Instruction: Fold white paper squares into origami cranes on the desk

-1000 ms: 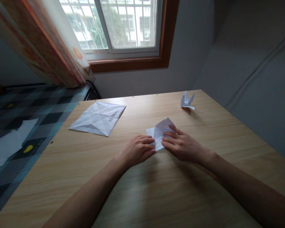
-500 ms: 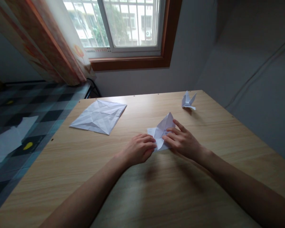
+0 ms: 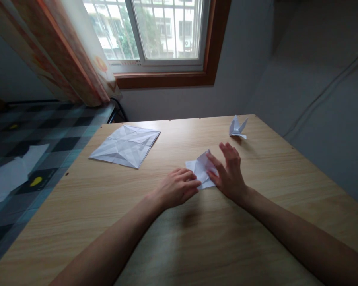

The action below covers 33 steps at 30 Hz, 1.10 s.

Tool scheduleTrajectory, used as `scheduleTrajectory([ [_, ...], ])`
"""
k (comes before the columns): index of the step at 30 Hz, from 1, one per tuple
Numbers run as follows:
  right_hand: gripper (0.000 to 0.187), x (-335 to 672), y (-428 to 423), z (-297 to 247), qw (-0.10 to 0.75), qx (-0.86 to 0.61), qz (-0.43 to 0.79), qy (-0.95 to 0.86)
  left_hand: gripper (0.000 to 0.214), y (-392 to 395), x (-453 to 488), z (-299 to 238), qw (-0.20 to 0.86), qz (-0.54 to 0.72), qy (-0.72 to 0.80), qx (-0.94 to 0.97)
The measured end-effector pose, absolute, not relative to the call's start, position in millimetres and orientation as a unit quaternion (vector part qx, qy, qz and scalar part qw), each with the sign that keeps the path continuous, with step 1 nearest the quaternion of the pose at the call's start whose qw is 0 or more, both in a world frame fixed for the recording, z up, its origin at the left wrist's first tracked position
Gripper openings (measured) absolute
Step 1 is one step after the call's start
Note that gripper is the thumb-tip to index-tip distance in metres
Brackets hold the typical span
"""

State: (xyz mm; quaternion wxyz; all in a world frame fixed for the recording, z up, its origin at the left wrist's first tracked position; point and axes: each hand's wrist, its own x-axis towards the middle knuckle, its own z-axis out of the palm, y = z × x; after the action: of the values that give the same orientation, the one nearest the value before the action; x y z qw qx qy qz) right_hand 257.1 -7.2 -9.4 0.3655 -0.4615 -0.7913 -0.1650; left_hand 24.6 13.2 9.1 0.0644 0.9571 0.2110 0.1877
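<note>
A small sheet of folded white paper [image 3: 202,171] rests on the wooden table, one flap standing up and bent over. At its left edge, the fingers of my left hand [image 3: 179,186] are pressed together and hold the paper down. My right hand [image 3: 229,174] is on the right side, with thumb and index finger on the raised flap. Its other fingers are lifted off the paper. Parts of the paper's near and right edges are hidden behind my fingers.
A larger creased paper [image 3: 127,145] lies flat at the back left of the table [image 3: 155,250]. At the back right stands a folded paper crane [image 3: 237,128]. Left of the table, torn white paper [image 3: 14,174] lies on a checked bed cover [image 3: 62,133].
The raised flap has come down lower. My right hand's outer fingers have lifted off the paper and point up, while its index finger has moved left onto the flap. My left hand has shifted slightly right.
</note>
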Motion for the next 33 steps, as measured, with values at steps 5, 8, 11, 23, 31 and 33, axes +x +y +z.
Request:
scheduleTrajectory([
  [5,0.051,260.8,3.1,-11.7,0.484,-0.506,0.017,-0.714,0.026,12.5,25.3,8.8,0.060,0.177,0.203,0.961],
  [8,0.017,261.5,6.7,-11.0,0.466,-0.538,0.103,-0.694,0.027,10.1,26.5,10.6,0.063,0.174,0.183,0.966],
  [11,0.023,259.6,6.2,-9.3,0.463,-0.554,0.130,-0.679,0.029,7.1,27.8,11.5,0.063,0.166,0.166,0.970],
  [23,0.018,249.0,1.7,-4.0,0.518,-0.460,0.157,-0.704,0.033,3.5,32.0,18.1,0.073,0.135,0.153,0.976],
  [31,0.017,248.7,4.9,1.3,0.521,-0.501,0.132,-0.679,0.035,-0.9,34.8,17.6,0.074,0.128,0.141,0.979],
  [33,0.015,251.3,5.9,-0.3,0.506,-0.504,0.147,-0.684,0.035,-0.8,34.8,17.3,0.068,0.130,0.149,0.978],
])
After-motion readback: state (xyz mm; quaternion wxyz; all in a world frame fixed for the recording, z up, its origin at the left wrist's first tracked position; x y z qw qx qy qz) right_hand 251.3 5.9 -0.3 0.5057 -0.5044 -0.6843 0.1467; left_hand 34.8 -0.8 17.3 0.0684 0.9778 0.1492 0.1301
